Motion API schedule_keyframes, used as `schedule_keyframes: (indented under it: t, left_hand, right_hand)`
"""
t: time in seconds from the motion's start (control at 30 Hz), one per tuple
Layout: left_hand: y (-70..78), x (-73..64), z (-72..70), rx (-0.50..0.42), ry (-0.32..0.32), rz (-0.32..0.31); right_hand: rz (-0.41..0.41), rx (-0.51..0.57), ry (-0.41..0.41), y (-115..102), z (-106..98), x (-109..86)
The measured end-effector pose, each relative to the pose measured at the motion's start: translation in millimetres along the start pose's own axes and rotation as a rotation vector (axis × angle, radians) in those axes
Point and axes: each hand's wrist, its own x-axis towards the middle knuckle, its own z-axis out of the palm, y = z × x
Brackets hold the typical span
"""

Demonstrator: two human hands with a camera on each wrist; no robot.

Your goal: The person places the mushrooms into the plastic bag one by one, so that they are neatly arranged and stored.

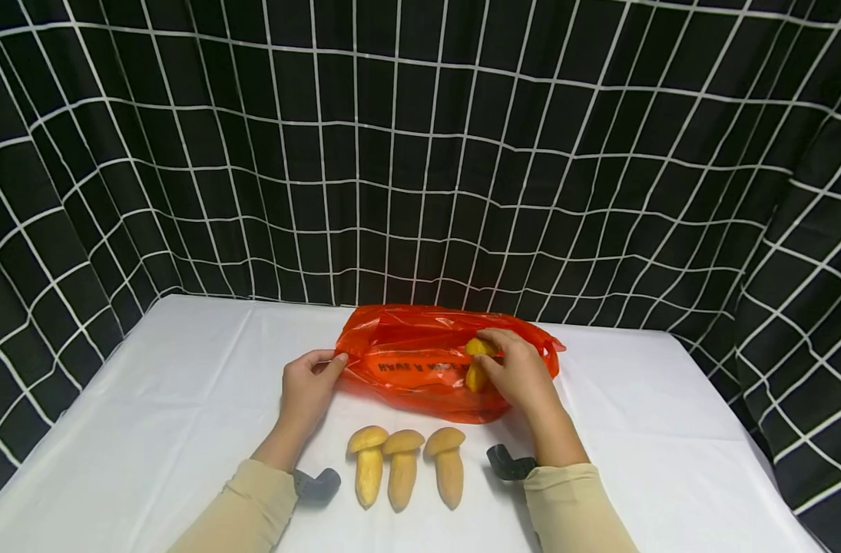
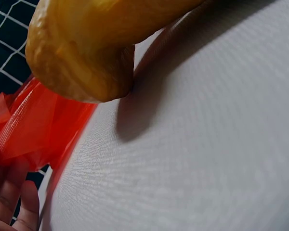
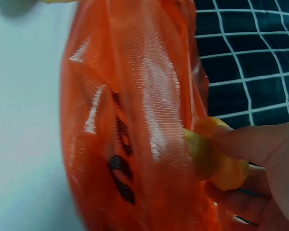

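A red plastic bag with dark lettering lies spread at the back of the table, its mouth facing up. My left hand pinches the bag's left edge between thumb and fingers. At the bag's right side my right hand holds a yellow mushroom by its cap, stem pointing down at the bag's mouth. In the right wrist view, part of that mushroom's stem shows behind the red film. Nearer the front, three mushrooms lie in a row: a left one, a middle one and a right one.
A white cloth covers the table. Black curtains with a white grid stand behind it and at both sides. A dark camera mount sticks out from the right wrist and a grey one from the left.
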Motion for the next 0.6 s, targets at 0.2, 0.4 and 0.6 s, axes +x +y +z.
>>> schedule_keyframes:
  t: [0.2, 0.4, 0.6]
  left_hand:
    - [2.1, -1.3, 0.4, 0.014, 0.003, 0.014]
    - [4.6, -0.7, -1.4, 0.025, -0.005, 0.005]
    - [3.3, -1.8, -1.0, 0.027, 0.0, 0.003]
  right_hand:
    - [-0.043, -0.02, -0.037, -1.3, 5.3, 0.4]
    - [-0.054, -0.038, -0.064, -4.3, 6.5, 0.4]
    - [-0.061, -0.053, -0.089, 2.9, 6.6, -1.3]
